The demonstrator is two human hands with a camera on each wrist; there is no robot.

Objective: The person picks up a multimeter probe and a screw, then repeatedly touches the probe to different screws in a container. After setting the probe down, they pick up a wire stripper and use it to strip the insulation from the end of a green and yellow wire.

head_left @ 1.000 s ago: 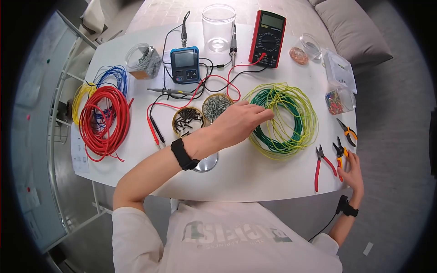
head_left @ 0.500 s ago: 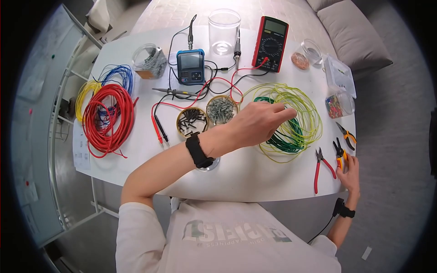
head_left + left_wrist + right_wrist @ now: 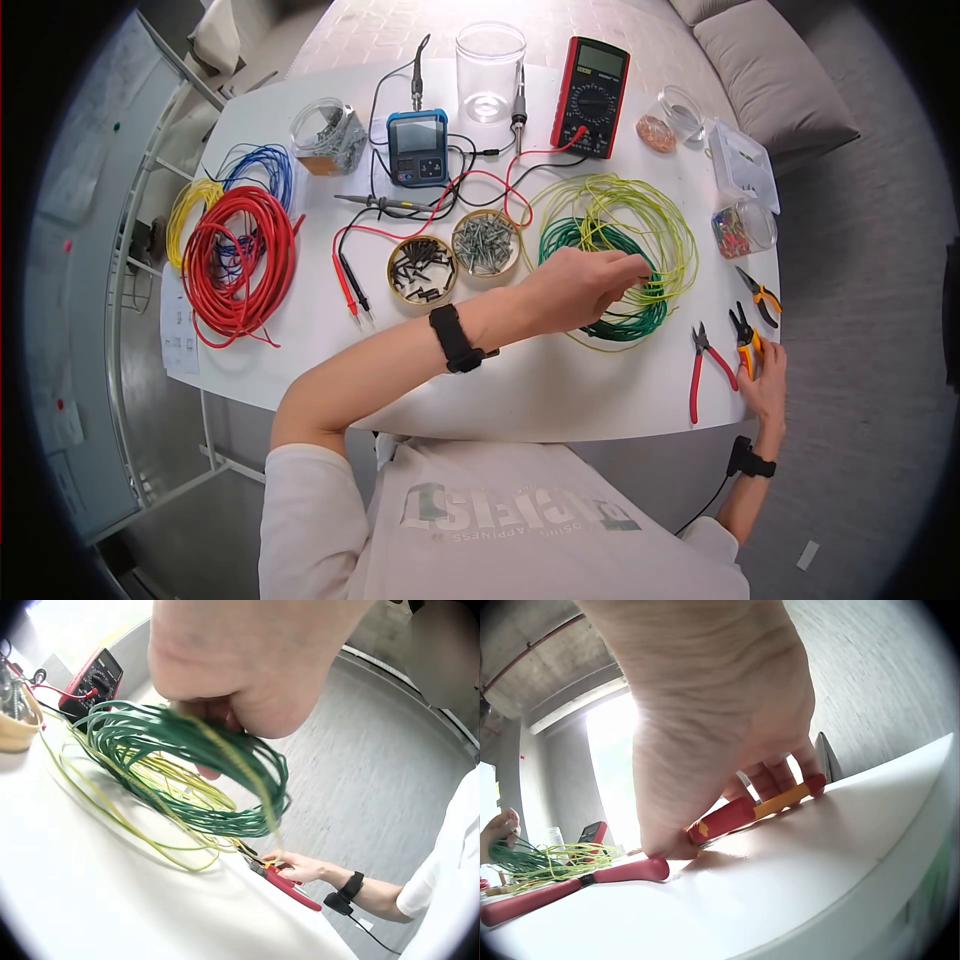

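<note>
My left hand (image 3: 580,288) grips a coil of dark green wire (image 3: 247,761), its fingers curled round the near strands. In the left wrist view the coil hangs tilted beneath the palm, with a yellow-green strand crossing it. A looser coil of yellow-green wire (image 3: 675,225) lies behind and to its right. At the table's right edge, my right hand (image 3: 768,385) holds the yellow-and-red handles of a pair of pliers (image 3: 746,350), thumb on one handle and fingers at the other. Red-handled cutters (image 3: 698,375) lie just left of that hand.
Orange-handled pliers (image 3: 766,302) lie beyond the right hand. Two round tins hold black screws (image 3: 422,268) and grey screws (image 3: 486,243). A multimeter (image 3: 592,98) and a blue-framed meter (image 3: 417,148) stand behind, leads trailing. Red wire (image 3: 240,265) is coiled at left.
My left hand moved right and took hold of the green coil, which now sits further left against the yellow-green wire. The right hand settled closer round the pliers' handles.
</note>
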